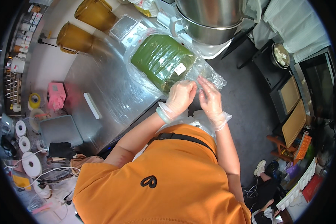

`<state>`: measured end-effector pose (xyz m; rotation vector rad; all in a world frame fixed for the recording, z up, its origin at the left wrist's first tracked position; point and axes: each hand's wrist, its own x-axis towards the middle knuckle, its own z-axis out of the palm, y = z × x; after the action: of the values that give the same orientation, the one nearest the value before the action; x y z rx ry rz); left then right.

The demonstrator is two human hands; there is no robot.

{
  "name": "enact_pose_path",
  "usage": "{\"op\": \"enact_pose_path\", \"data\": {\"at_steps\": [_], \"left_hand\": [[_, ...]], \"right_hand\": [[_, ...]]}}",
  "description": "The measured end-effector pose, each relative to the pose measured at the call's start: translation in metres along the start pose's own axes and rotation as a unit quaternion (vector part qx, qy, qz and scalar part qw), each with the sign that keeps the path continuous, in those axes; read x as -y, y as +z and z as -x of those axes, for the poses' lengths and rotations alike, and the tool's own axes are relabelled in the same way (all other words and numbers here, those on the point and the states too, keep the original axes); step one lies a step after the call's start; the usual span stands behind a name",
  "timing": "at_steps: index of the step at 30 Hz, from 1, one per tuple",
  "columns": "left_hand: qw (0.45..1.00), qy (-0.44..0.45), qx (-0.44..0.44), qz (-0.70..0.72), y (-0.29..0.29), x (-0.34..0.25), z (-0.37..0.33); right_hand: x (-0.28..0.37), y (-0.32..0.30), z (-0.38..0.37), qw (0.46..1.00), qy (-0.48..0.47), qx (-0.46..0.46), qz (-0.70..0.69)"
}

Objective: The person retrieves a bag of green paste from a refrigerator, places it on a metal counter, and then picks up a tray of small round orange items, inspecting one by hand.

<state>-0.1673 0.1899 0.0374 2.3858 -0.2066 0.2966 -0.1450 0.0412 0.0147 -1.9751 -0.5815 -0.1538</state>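
A large green rounded block (159,58) in clear plastic lies on the steel counter's right end. It has a small white label near its lower edge. Loose clear plastic wrapping (209,72) gathers beyond its right end. Both my hands wear thin transparent gloves. My left hand (182,96) is closed at the block's near edge, fingers curled together; what they pinch, if anything, is hidden. Close beside it, my right hand (211,102) has its fingers stretched toward the loose plastic, thumb apart. Whether its fingertips touch the plastic is unclear. A pale bangle circles my left wrist.
Left of the block, the steel counter (110,97) holds a white bar (92,106) and a pink box (56,95). Two amber pitchers (75,37) and a clear lidded tub (124,29) stand behind. Tall steel pots (212,31) rise at the back. Someone sits at lower right.
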Motion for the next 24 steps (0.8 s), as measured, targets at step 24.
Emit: {"op": "enact_pose_path", "data": {"at_steps": [24], "left_hand": [[0.996, -0.070, 0.056, 0.001, -0.002, 0.001, -0.007]], "right_hand": [[-0.032, 0.017, 0.013, 0.992, -0.006, -0.028, 0.121]]}}
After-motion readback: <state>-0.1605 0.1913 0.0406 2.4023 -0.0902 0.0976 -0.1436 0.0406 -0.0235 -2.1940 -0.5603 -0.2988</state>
